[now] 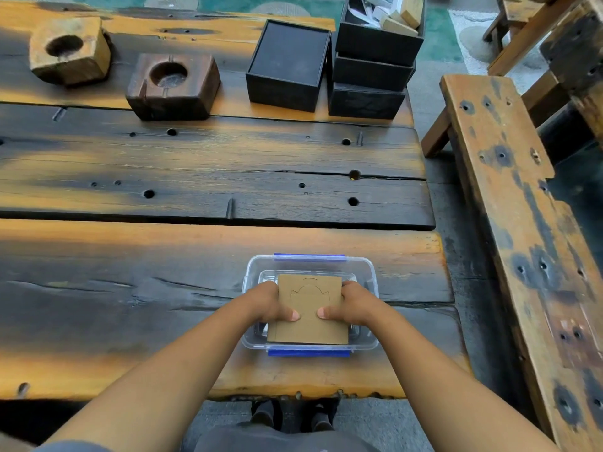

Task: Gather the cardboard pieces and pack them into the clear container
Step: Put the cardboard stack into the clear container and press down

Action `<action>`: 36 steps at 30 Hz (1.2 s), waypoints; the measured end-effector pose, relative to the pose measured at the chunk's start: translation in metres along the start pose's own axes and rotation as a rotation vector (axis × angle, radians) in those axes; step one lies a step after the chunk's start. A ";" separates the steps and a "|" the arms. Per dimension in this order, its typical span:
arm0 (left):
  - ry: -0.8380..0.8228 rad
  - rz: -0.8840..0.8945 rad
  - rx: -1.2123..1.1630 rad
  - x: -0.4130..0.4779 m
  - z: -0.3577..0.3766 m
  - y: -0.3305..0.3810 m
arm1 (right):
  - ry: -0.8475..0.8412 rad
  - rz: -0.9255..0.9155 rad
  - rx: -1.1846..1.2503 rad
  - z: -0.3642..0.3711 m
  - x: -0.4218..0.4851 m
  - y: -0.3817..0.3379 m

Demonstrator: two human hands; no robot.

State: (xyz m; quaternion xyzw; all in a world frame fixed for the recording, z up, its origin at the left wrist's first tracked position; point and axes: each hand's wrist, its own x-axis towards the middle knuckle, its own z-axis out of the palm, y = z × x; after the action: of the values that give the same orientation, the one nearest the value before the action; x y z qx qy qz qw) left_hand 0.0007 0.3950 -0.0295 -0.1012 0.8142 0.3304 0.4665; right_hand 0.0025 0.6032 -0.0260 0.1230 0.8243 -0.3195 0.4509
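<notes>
Both hands gripping cardboard, over container

We record a plain brown cardboard piece with faint cut outlines, over a clear container with blue clips. The plank table is orange streaked with black. The boxes are matte black; the floor mat is teal.
</notes>
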 end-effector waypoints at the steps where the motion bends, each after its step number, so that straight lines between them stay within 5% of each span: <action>1: -0.002 0.002 0.014 0.001 -0.002 0.002 | 0.006 0.000 0.016 0.000 0.000 0.001; 22: -0.030 0.017 -0.020 0.006 -0.006 -0.001 | -0.048 -0.005 0.126 -0.007 0.006 -0.001; 36: 0.059 -0.063 0.026 -0.006 0.001 0.006 | 0.013 -0.008 -0.023 -0.003 0.004 -0.002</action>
State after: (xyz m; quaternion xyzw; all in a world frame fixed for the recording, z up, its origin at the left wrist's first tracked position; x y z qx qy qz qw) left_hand 0.0017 0.3998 -0.0223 -0.1306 0.8282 0.3019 0.4537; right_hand -0.0031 0.6031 -0.0274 0.1166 0.8313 -0.3109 0.4457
